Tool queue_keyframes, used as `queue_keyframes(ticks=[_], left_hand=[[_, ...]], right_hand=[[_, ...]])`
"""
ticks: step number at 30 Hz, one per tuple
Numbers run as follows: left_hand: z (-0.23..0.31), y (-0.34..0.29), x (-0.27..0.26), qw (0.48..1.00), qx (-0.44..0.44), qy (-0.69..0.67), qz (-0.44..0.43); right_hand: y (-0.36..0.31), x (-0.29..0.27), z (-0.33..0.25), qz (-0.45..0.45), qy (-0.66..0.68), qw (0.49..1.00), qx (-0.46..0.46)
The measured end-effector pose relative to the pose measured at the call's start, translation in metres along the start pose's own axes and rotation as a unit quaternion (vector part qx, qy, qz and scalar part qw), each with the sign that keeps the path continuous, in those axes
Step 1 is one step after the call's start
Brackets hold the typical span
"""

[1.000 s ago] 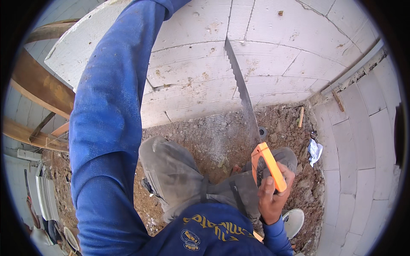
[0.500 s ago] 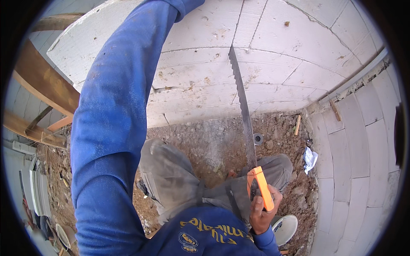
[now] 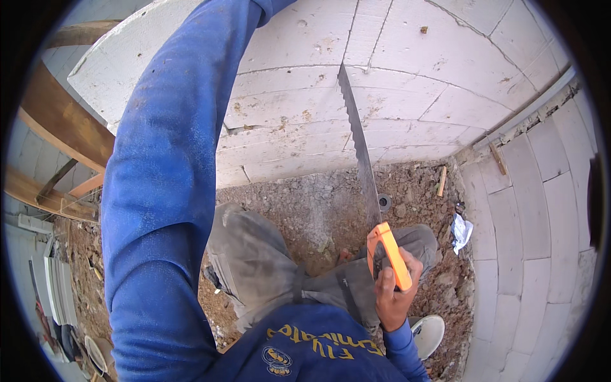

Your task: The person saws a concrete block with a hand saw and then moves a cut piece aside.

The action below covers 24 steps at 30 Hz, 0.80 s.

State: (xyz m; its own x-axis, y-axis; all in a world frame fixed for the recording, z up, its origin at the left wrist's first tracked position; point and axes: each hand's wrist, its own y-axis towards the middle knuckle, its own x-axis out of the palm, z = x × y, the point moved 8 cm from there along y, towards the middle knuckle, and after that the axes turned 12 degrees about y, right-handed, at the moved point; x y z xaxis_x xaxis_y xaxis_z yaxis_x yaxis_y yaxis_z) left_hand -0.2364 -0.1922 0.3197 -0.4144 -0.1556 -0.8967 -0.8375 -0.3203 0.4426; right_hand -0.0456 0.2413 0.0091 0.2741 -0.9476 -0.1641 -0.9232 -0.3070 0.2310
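Note:
My right hand (image 3: 396,290) is wrapped round the orange handle of a handsaw (image 3: 390,256), low in front of my right knee. Its long, coarse-toothed blade slants up and away, and the tip meets a narrow cut in the white block wall (image 3: 286,95). My left arm, in a blue sleeve (image 3: 168,159), reaches up across the wall to the upper edge of the view. The left hand itself lies beyond that edge, so its fingers and anything under them are hidden.
Wooden beams (image 3: 67,121) stand at the left. A second block wall (image 3: 528,216) runs along the right. On the rough soil lie a small dark ring (image 3: 384,202), a wood strip (image 3: 442,181), crumpled white wrapping (image 3: 461,233) and a pale bucket (image 3: 428,335) beside my right forearm.
My right hand has pushed the saw up and forward toward the wall, and more of its handle stands over my right leg. The left arm has hardly moved.

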Motion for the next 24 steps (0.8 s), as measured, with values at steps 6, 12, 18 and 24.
queue_keyframes(ticks=[6,12,18,24], left_hand=[[0.006,0.013,0.006,0.997,0.022,0.067,0.015],[0.012,0.02,0.013,0.998,0.022,0.053,0.006],[-0.004,0.012,0.006,1.0,0.002,0.025,0.008],[0.009,0.015,0.005,0.999,0.022,0.038,0.014]], right_hand=[[0.059,0.023,-0.002,-0.006,0.016,0.999,-0.028],[0.155,0.086,-0.059,-0.034,0.045,0.995,-0.083],[-0.022,-0.016,0.033,-0.019,-0.082,0.991,-0.106],[0.1,0.049,0.022,-0.005,0.044,0.997,-0.059]])
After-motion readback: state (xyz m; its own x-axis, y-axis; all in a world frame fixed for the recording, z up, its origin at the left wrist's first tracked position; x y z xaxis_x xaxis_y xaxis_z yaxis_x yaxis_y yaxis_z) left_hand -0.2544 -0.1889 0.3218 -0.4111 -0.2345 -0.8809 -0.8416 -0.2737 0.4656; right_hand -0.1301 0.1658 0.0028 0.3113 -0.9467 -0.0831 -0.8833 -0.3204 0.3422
